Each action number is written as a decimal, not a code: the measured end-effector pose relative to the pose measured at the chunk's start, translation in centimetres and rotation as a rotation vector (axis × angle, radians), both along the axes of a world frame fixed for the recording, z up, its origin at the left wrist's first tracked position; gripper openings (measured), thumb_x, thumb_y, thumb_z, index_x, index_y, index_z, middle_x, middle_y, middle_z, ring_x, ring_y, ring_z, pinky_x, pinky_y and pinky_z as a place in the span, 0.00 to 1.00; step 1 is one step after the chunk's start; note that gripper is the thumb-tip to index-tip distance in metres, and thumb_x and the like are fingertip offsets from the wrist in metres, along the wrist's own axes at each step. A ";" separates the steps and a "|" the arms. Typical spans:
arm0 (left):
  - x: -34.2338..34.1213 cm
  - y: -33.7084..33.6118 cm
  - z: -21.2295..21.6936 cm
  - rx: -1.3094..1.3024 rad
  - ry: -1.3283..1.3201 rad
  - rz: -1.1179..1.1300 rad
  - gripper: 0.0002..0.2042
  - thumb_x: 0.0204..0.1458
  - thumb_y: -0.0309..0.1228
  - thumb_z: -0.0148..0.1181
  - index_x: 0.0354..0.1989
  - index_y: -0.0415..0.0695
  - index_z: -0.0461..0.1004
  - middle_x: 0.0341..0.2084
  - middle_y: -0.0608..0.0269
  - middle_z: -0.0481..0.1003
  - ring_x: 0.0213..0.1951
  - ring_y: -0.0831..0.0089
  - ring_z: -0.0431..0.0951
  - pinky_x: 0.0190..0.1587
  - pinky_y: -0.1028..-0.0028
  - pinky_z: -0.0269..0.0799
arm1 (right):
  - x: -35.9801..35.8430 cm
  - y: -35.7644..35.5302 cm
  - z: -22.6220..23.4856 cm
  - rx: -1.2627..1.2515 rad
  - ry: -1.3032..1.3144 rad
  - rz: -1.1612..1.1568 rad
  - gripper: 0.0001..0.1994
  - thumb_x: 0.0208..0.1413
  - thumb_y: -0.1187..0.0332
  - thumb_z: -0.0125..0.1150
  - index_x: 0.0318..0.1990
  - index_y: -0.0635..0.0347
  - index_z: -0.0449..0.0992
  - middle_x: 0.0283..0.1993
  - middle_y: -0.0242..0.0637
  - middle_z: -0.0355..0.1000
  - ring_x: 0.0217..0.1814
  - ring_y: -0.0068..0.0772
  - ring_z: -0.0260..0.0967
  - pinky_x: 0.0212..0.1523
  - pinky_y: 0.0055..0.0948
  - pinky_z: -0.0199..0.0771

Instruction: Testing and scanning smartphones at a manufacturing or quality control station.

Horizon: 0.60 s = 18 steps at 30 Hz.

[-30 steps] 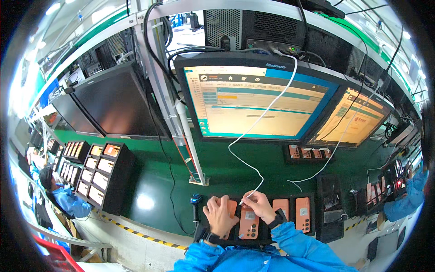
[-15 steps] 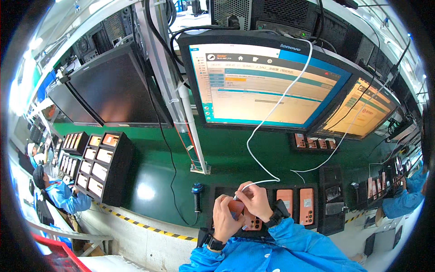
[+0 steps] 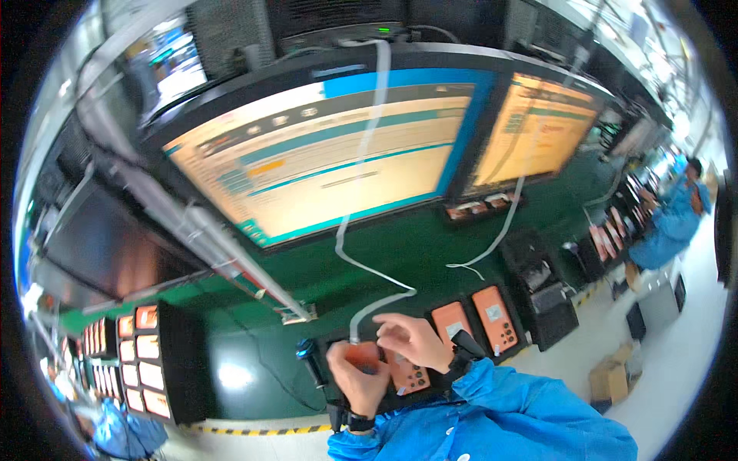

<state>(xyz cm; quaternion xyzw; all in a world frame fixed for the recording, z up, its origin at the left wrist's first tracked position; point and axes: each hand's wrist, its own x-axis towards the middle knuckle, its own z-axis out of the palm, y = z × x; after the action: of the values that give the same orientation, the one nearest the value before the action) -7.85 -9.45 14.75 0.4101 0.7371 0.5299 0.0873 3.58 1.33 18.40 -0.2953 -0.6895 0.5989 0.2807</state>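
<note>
My left hand (image 3: 355, 383) is closed around an orange phone (image 3: 363, 353), whose lower part is hidden by the fingers. A white cable (image 3: 359, 313) runs down to the phone's upper edge and looks plugged in, though blur hides the joint. Just right of it, my right hand (image 3: 413, 339) is raised, fingers loosely bent and apart, holding nothing. Beneath that hand lies another orange phone (image 3: 406, 374), back up with its camera rings showing. Two more, a middle phone (image 3: 452, 323) and a right phone (image 3: 494, 316), lie in the black tray (image 3: 516, 338).
A handheld scanner (image 3: 310, 359) stands left of my left hand. Behind are a large lit monitor (image 3: 338, 169) and a smaller lit screen (image 3: 530, 134). Black racks of phones (image 3: 178, 376) stand far left. Black boxes (image 3: 552, 315) sit to the right; a co-worker (image 3: 669, 219) is beyond.
My right hand has come off the cable end and opened, moving slightly right. My left hand still holds the phone. The whole view has turned and tilted.
</note>
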 end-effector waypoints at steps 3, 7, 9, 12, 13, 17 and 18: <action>-1.3 2.9 -1.0 -0.031 0.129 0.136 0.33 0.28 0.23 0.64 0.50 0.36 0.61 0.44 0.48 0.65 0.50 0.49 0.63 0.55 0.58 0.57 | 6.5 2.1 -0.9 -0.054 0.009 -0.266 0.18 0.58 0.64 0.57 0.53 0.61 0.68 0.44 0.35 0.71 0.47 0.25 0.69 0.46 0.28 0.72; -0.6 3.9 -1.1 -0.177 0.368 0.162 0.29 0.36 0.24 0.62 0.51 0.36 0.60 0.56 0.43 0.60 0.63 0.42 0.51 0.62 0.51 0.45 | 17.8 5.3 0.5 -0.076 -0.004 -0.649 0.13 0.59 0.64 0.55 0.46 0.62 0.72 0.37 0.33 0.73 0.38 0.23 0.71 0.40 0.24 0.72; 0.9 3.7 -0.7 -0.142 0.382 0.087 0.23 0.39 0.25 0.60 0.46 0.37 0.63 0.57 0.43 0.61 0.63 0.42 0.51 0.62 0.49 0.47 | 23.2 7.0 -3.4 -0.200 0.037 -0.853 0.11 0.58 0.65 0.56 0.43 0.62 0.73 0.35 0.32 0.74 0.34 0.22 0.71 0.37 0.23 0.72; 5.2 4.8 -0.1 -0.143 0.305 -0.099 0.17 0.40 0.24 0.59 0.40 0.38 0.66 0.55 0.45 0.63 0.62 0.42 0.54 0.62 0.48 0.48 | 30.5 9.1 -14.0 -0.218 -0.184 -0.911 0.13 0.55 0.64 0.59 0.43 0.62 0.72 0.33 0.34 0.75 0.34 0.24 0.72 0.36 0.23 0.71; 6.8 5.8 0.4 -0.139 0.334 -0.198 0.16 0.39 0.23 0.59 0.40 0.38 0.67 0.56 0.45 0.62 0.61 0.43 0.56 0.62 0.52 0.50 | 31.7 9.2 -18.3 -0.116 -0.295 -0.892 0.15 0.53 0.63 0.61 0.44 0.62 0.72 0.34 0.36 0.75 0.36 0.27 0.72 0.37 0.25 0.72; 12.7 8.8 -1.6 -0.312 0.235 -0.389 0.19 0.40 0.31 0.64 0.44 0.47 0.71 0.60 0.48 0.59 0.64 0.43 0.51 0.62 0.51 0.49 | 31.5 10.8 -26.3 -0.192 -0.696 -0.735 0.30 0.44 0.54 0.66 0.53 0.61 0.66 0.47 0.49 0.72 0.48 0.46 0.71 0.49 0.38 0.69; 13.8 9.5 -1.3 -0.328 0.240 -0.381 0.19 0.40 0.31 0.64 0.44 0.47 0.71 0.60 0.48 0.59 0.64 0.43 0.51 0.62 0.51 0.49 | 31.7 11.1 -28.2 -0.067 -0.676 -0.707 0.33 0.44 0.53 0.65 0.56 0.61 0.63 0.48 0.53 0.70 0.50 0.51 0.69 0.52 0.41 0.68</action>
<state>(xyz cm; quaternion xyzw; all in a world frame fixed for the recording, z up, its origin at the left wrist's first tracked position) 5.93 0.07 13.41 0.5817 0.7277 0.3250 0.1627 35.24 12.44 -9.78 -0.6982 -0.5796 0.3594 0.2176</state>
